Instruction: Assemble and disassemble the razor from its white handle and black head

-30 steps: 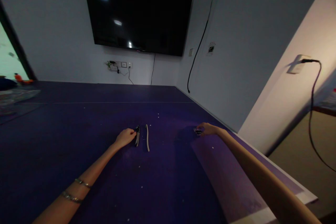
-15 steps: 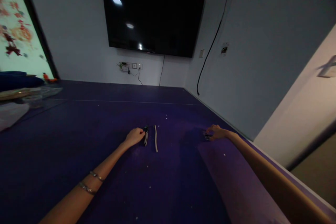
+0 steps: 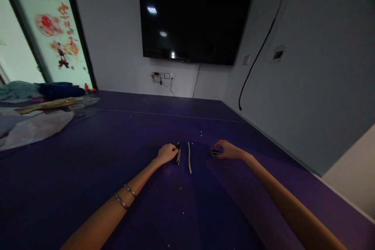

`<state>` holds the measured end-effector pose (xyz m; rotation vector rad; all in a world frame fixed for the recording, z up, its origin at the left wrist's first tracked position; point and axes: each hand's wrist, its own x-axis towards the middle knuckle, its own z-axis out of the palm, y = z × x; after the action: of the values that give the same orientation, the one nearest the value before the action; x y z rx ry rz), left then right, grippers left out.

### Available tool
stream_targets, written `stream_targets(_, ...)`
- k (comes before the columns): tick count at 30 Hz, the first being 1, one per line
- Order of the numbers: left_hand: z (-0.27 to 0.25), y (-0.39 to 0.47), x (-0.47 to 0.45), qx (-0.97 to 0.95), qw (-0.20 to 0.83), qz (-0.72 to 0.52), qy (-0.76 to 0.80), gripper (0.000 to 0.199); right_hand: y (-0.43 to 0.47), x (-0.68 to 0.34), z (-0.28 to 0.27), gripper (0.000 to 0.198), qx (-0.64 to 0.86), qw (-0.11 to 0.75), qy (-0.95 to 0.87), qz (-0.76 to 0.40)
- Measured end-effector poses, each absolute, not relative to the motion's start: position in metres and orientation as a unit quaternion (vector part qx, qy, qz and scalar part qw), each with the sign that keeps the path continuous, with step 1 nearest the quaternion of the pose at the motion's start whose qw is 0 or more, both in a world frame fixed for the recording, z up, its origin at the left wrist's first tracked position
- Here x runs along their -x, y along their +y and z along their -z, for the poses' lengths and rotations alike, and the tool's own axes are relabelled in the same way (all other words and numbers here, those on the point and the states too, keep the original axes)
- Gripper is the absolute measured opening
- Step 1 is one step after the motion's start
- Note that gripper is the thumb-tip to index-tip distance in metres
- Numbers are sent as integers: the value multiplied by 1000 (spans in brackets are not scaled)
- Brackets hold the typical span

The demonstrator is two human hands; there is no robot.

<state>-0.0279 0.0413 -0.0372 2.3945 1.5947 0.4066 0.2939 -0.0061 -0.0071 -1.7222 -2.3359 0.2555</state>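
My left hand (image 3: 167,153) is closed on what looks like a small stapler (image 3: 178,154), dark on top with a pale lower edge, held at the purple surface. Just right of it lies a thin off-white strip (image 3: 189,158), slightly curved, with neither hand touching it. Farther right, my right hand (image 3: 228,150) pinches a small dark piece with clear edges (image 3: 215,152); its kind is too small to make out. Tiny white bits are scattered around. Two bracelets (image 3: 124,197) circle my left forearm.
The purple surface (image 3: 140,211) runs back to a wall with a television (image 3: 193,23) and sockets (image 3: 164,76). A black cable (image 3: 256,60) hangs at right. Cloths (image 3: 61,90) and a white plastic bag (image 3: 43,127) lie at far left.
The view has swung left. My right hand has moved left, closer to the off-white strip, with the small dark piece in its fingers. My left hand stays on the stapler.
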Motion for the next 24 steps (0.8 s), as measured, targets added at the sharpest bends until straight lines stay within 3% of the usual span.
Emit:
stream_targets(9, 38, 40, 26, -811, 110, -132, 560, 33, 19, -228, 21, 44, 522, 151, -833, -104)
stream_targets(24, 39, 40, 25, -808, 104, -140, 562, 32, 16, -234, 27, 45, 524, 149, -832, -106)
